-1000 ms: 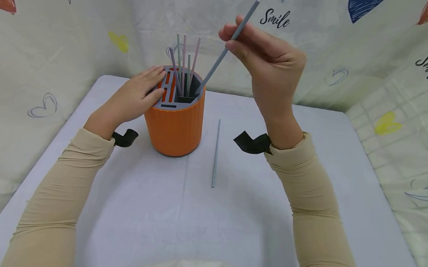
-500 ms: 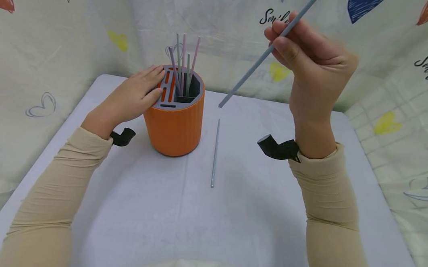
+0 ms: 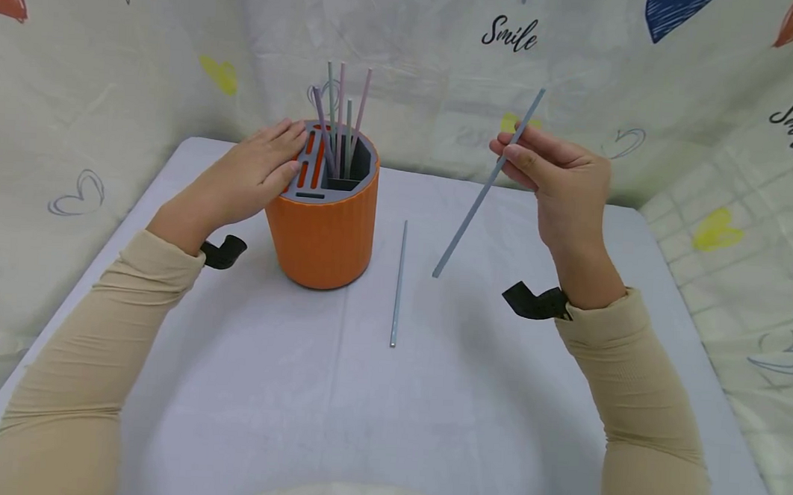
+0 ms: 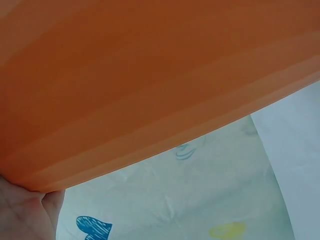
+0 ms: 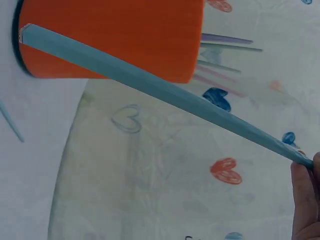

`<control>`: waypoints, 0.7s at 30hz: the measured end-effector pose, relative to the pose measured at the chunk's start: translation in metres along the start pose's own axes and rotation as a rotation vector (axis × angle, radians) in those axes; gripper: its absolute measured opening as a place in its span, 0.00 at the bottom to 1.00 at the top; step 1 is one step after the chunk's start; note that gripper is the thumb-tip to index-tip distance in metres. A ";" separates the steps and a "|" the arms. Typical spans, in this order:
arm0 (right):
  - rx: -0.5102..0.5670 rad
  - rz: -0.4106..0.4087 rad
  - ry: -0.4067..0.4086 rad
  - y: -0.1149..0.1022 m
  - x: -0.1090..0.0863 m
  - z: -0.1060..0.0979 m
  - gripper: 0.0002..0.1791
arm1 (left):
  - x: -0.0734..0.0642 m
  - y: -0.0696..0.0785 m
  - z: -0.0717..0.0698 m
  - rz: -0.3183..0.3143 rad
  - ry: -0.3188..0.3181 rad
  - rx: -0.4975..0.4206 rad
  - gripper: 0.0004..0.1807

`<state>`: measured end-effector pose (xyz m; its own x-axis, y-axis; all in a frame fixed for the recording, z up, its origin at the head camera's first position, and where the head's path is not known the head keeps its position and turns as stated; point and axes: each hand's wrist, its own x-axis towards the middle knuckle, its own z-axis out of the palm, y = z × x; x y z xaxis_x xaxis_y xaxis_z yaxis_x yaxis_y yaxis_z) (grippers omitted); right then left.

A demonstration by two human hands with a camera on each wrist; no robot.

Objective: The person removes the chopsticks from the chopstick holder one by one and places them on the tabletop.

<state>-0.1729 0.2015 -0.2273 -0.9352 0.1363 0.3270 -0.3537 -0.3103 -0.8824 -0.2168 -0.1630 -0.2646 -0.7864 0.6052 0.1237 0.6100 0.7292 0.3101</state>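
The right hand [image 3: 561,181] pinches a thin blue-grey stick [image 3: 483,196] between thumb and fingers near its upper part. The stick slants down to the left, its lower end over the table. In the right wrist view the stick [image 5: 150,87] crosses in front of the orange pen holder [image 5: 110,40]. My left hand [image 3: 238,179] rests on the left rim of this holder [image 3: 323,244], fingers extended over the grey slotted top. Several thin purple, pink and green sticks [image 3: 340,117] stand in its large compartment. The holder's wall [image 4: 150,90] fills most of the left wrist view.
A second thin blue-grey stick [image 3: 398,285] lies on the white table [image 3: 333,424], right of the holder. Behind and beside the table hangs a pale curtain [image 3: 405,91] printed with hearts and "Smile". Black straps [image 3: 535,301] stick out at both wrists.
The right hand has drawn the blue-grey stick away from the holder's rim to the right, then lowered it toward the table. My left hand stays on the holder.
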 end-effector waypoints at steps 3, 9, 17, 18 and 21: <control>0.014 0.064 0.002 0.008 -0.001 -0.009 0.20 | -0.001 0.001 -0.001 0.009 -0.003 0.010 0.29; 0.031 0.134 0.008 0.018 -0.003 -0.020 0.17 | -0.001 0.004 -0.002 0.018 -0.015 0.022 0.28; 0.015 0.200 -0.019 0.033 0.003 -0.033 0.14 | 0.000 0.005 -0.001 0.004 -0.020 0.015 0.29; 0.013 0.217 -0.023 0.036 0.004 -0.035 0.14 | 0.000 0.005 -0.001 0.004 -0.019 0.015 0.29; -0.005 0.263 -0.031 0.044 0.007 -0.038 0.13 | 0.001 0.005 0.000 0.008 -0.012 0.015 0.29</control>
<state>-0.1945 0.2249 -0.2766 -0.9951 0.0221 0.0963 -0.0982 -0.3268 -0.9400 -0.2146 -0.1587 -0.2628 -0.7805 0.6144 0.1150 0.6175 0.7292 0.2949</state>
